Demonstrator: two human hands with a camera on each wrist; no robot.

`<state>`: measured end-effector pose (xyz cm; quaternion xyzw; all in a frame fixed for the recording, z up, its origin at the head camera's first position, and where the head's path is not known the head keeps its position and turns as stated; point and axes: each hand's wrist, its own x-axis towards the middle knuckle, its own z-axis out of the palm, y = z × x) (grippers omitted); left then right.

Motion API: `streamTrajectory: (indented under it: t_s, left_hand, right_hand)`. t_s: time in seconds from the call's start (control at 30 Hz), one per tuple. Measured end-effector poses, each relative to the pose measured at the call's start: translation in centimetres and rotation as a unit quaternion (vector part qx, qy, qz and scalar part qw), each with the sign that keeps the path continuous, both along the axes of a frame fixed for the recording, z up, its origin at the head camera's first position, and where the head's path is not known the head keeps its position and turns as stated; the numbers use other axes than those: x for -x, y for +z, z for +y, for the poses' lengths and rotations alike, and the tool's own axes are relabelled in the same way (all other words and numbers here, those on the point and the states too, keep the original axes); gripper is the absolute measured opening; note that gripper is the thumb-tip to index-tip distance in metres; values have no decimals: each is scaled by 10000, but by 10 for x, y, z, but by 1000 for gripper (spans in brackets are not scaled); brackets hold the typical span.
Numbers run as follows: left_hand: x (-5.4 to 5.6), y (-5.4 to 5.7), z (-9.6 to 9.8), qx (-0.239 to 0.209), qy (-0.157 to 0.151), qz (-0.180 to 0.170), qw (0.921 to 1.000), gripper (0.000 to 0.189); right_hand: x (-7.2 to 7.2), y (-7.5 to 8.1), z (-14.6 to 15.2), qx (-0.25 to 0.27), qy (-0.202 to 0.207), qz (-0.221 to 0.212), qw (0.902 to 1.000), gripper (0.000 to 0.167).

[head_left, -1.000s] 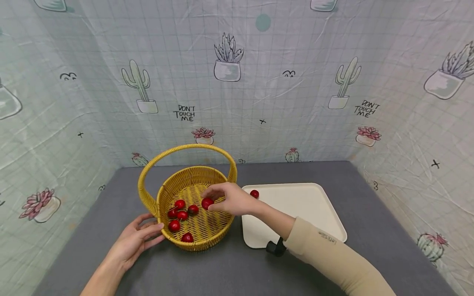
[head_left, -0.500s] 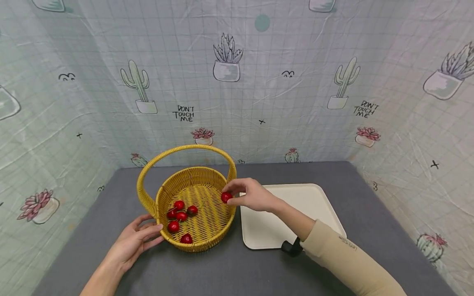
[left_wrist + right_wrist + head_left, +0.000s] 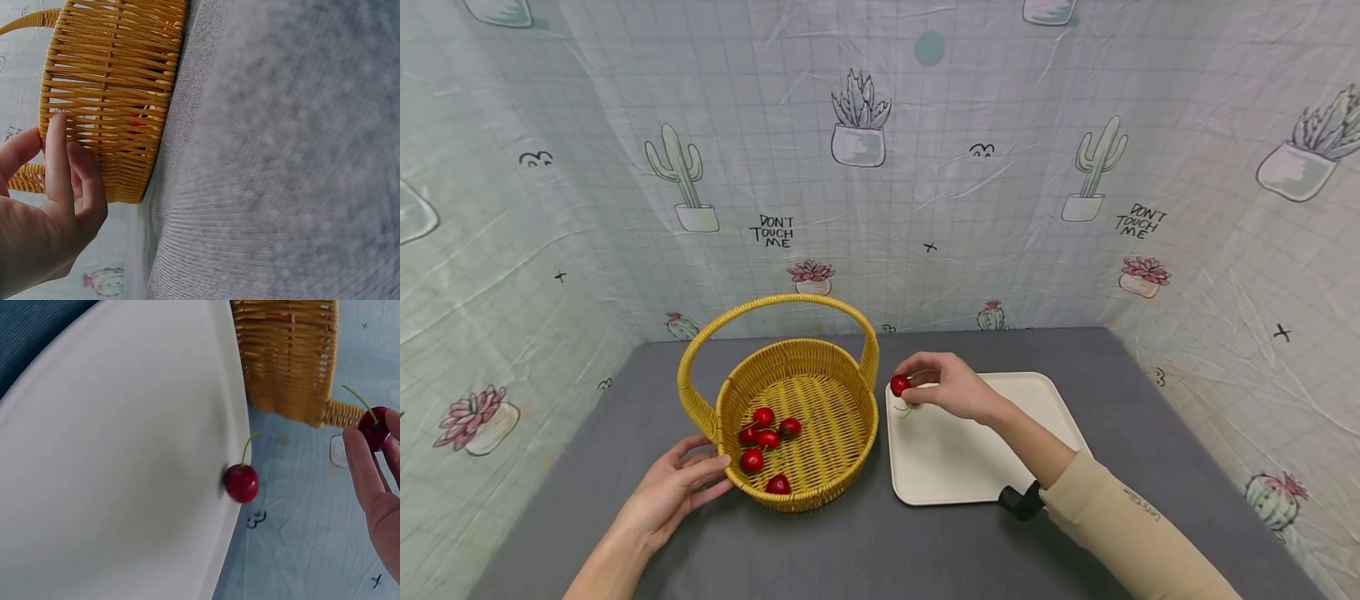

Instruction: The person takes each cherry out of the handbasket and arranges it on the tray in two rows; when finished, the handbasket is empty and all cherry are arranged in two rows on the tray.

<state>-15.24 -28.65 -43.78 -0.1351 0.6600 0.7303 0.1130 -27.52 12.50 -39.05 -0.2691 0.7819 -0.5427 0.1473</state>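
My right hand pinches a dark red cherry between thumb and fingers, above the back left corner of the white tray. Its green stem shows in the right wrist view. A second cherry with a stem lies on the tray near its edge, hidden behind my hand in the head view. To the left stands a yellow woven basket with a tall arched handle. My left hand holds its front left rim, thumb on the rim and fingers against the outer wall.
Several red cherries lie inside the basket, mostly toward its left side. Basket and tray stand side by side on a grey cloth-covered table. A patterned curtain closes off the back and sides. A black wrist-camera mount juts below my right wrist.
My right hand has carried the cherry out from over the basket, rightward to over the tray's corner. My left hand and the basket have stayed in place.
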Motion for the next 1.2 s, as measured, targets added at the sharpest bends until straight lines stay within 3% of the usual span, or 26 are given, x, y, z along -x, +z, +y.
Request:
streamTrajectory:
  t_s: [0.37,0.9,1.2]
  left_hand:
    - [-1,0,0,-83,-40,45,9999,77]
    - [-6,-1,2,-91,75,80,9999,78]
    - [-7,-1,2,-58,114,80,9999,79]
  right_hand:
    - [9,-18,29,-326,-660,235,9970,31]
    - [28,-40,51,-698,-1468,-72,9867,34]
    - [33,-53,53,-1008,-1561,-77,9825,30]
